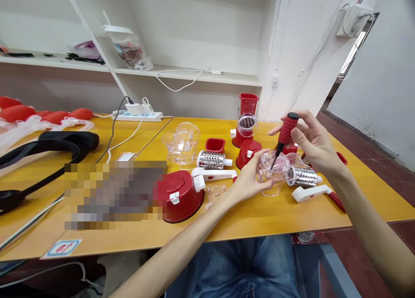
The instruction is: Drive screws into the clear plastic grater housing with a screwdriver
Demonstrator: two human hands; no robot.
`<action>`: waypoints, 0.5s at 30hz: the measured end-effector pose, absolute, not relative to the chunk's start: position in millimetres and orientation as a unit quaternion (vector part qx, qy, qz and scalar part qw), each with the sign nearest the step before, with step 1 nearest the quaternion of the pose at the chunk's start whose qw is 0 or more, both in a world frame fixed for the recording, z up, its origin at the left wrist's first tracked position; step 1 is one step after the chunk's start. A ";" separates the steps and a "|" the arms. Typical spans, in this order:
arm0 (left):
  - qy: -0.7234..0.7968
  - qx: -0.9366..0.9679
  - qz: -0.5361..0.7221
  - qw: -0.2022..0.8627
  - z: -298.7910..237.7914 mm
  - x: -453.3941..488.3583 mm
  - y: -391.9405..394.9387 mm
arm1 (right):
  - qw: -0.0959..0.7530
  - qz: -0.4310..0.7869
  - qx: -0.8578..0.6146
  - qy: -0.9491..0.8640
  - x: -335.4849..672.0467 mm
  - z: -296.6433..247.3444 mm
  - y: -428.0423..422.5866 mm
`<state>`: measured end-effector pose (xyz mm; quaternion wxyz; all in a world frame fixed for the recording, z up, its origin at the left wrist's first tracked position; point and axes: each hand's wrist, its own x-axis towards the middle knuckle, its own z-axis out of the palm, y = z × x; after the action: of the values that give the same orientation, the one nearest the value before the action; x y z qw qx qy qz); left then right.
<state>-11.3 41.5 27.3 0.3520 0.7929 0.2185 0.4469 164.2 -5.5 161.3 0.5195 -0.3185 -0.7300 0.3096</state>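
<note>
My right hand (308, 138) grips the red and black handle of a screwdriver (287, 131), whose shaft points down into a clear plastic housing (275, 168). My left hand (253, 179) is closed round the near left side of that housing. Beside my left wrist lie a red suction base (181, 196), a white crank handle (215, 174) and small clear parts (215, 195). To the right of the housing are a metal grater drum (304, 177) and another white crank with a red grip (316, 193). The screwdriver's tip is hard to make out through the clear plastic.
Behind my hands stand an upright red drum grater (247, 120), a clear housing (183, 142), a second drum (212, 160) and a red base (249, 153). A power strip (138, 115), cables and a black headband-like device (61, 153) occupy the left side.
</note>
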 end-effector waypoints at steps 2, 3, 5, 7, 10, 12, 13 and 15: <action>0.215 0.793 0.451 0.350 27.8 -10.7 41.6 | 0.525 0.282 -0.317 -0.738 159.9 159.8 -7.1; 0.214 0.792 0.454 0.348 27.6 -10.4 41.6 | 0.527 0.274 -0.319 -0.738 157.3 159.9 -8.0; 0.218 0.790 0.457 0.345 26.4 -10.2 41.7 | 0.533 0.277 -0.326 -0.730 152.2 161.3 -8.8; 0.228 0.788 0.455 0.347 24.5 -10.6 42.0 | 0.546 0.287 -0.329 -0.715 147.5 163.4 -8.0; 0.236 0.788 0.455 0.342 21.8 -11.1 42.5 | 0.579 0.286 -0.323 -0.692 142.6 165.0 -4.7; 0.239 0.789 0.457 0.334 20.6 -10.7 42.4 | 0.590 0.293 -0.313 -0.685 140.9 163.7 -2.1; 0.243 0.789 0.457 0.331 20.3 -10.4 42.1 | 0.592 0.297 -0.307 -0.684 140.3 162.4 -0.7; 0.246 0.788 0.458 0.330 20.2 -9.8 41.3 | 0.606 0.293 -0.289 -0.681 139.7 158.6 2.1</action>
<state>-9.8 41.3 20.2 0.3300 0.7879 0.2462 0.4579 139.7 2.1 158.6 0.6058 -0.2894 -0.6808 0.2928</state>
